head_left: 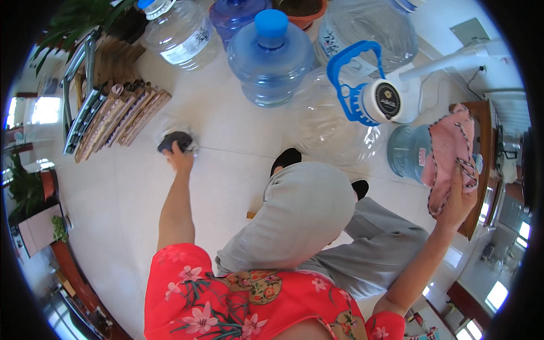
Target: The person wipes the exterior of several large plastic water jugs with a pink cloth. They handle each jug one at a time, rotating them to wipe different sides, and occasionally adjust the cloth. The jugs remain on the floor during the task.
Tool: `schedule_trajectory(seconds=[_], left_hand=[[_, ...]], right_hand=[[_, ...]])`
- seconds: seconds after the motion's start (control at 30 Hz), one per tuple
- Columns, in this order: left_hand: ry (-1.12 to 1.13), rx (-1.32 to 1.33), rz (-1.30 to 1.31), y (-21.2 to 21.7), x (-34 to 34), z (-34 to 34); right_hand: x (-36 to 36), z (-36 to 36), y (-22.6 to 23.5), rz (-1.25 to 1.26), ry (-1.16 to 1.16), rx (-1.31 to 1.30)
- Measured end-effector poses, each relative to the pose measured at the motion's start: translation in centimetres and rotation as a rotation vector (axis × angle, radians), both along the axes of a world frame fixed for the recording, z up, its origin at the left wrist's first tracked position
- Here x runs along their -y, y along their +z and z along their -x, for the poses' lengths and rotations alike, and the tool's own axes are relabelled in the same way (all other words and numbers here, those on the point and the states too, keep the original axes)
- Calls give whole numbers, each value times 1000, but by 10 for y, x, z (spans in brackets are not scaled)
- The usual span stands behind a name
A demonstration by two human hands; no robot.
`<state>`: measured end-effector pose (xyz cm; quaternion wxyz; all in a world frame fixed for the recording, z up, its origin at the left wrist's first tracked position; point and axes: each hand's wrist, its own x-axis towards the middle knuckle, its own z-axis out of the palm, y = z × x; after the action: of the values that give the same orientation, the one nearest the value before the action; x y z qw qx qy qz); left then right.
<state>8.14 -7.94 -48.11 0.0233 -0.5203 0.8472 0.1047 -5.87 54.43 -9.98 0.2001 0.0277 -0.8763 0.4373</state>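
Observation:
My left hand point(179, 158) reaches out low over the tiles, its fingers closed on a dark rounded object point(180, 139). Something clear and shiny shows around that object; its exact kind is hard to make out. Off to the right, my right hand point(458, 199) grips a pink cloth point(447, 153) with dark-and-light striped edging. The cloth hangs in front of a blue-green water jug point(405, 152) lying on its side, hiding part of it.
Large water jugs stand ahead, among them a blue one point(271, 68) and a clear one point(184, 37). A clear jug point(334, 122) with a blue carry handle point(345, 73) lies near my feet. Folded cardboard point(116, 116) leans at the left beside a potted plant point(79, 25).

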Motion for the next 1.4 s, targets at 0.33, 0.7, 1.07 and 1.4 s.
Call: schedule_trajectory(seconds=[0.33, 0.7, 1.07, 1.4], left_hand=[[-437, -775, -417, 123, -118, 48], [-1363, -1076, -153, 360, -331, 178], [-1351, -981, -8, 331, -330, 193], [-1057, -1081, -14, 345, -268, 116]], right_hand=[[19, -10, 11, 89, -96, -80], [-8, -23, 5, 180, -146, -250], [-27, -33, 11, 418, -261, -222], [-62, -52, 2, 493, -195, -291]])
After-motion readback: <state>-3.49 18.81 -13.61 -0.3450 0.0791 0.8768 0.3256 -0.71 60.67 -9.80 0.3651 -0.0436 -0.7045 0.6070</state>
